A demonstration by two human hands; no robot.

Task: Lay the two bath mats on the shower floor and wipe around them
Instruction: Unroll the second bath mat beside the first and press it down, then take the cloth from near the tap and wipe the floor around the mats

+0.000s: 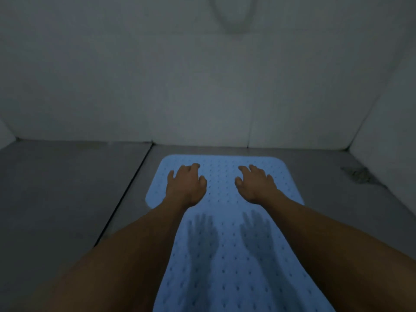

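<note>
One blue bath mat (227,244), two hands (185,186), one floor drain (358,174).

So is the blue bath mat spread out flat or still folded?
Spread flat: the blue bath mat lies open on the shower floor, no fold visible, its near end out of frame.

One head-worn camera (wide-angle) looks forward and down, close over the shower floor (67,188), facing the back wall (157,86).
</note>
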